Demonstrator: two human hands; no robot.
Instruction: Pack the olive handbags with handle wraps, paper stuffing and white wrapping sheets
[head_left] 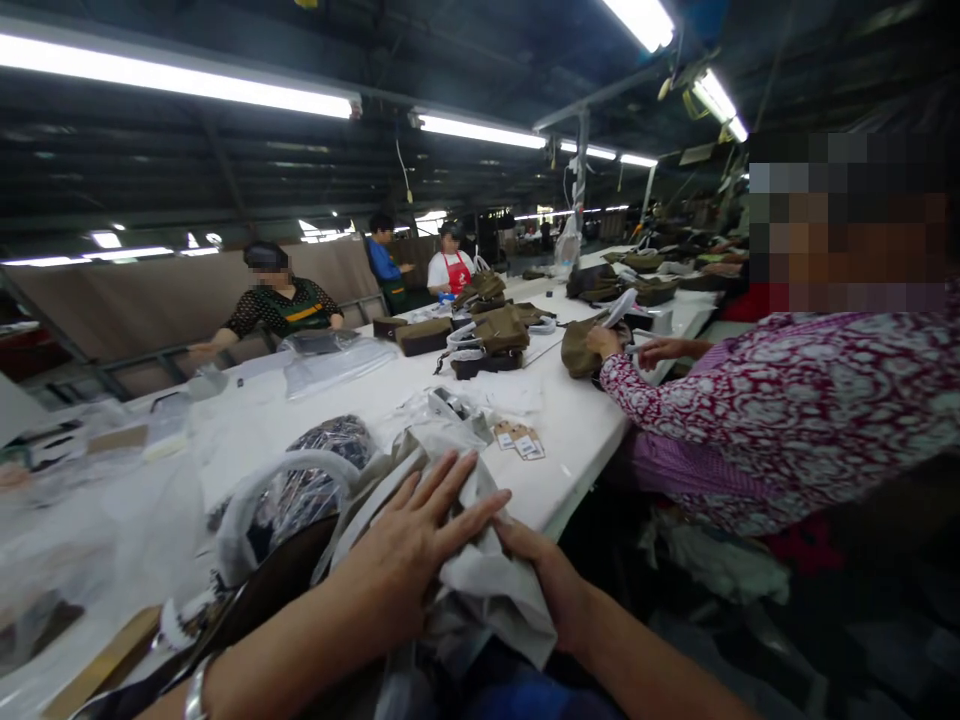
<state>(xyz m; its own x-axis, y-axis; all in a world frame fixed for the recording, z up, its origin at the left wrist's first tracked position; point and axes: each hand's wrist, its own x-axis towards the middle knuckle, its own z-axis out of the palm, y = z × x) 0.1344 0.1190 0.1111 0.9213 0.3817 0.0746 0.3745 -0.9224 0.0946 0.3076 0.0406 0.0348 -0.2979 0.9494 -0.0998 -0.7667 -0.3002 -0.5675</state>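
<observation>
A crumpled light grey cloth [495, 590], which looks like a bag lining, lies bunched in front of me at the table's near edge. My left hand [409, 555] rests flat on it, fingers spread. At the cloth's right edge, my right hand [551, 580] is closed on the fabric; most of its fingers are hidden behind it. The tips of both hands nearly meet. Just left of the cloth, a padded handle wrapped in white [289, 470] arches over a dark brown bag [281, 575], partly covered by my left arm.
Paper tags [519, 440] lie beyond the cloth on the white table [577, 420]. A plastic-wrapped bundle [330, 445] sits left of it. Olive bags [499, 335] stand farther back. On the right, a co-worker's hands [604, 342] handle another olive bag [579, 350]. Clear plastic [127, 530] covers the left side.
</observation>
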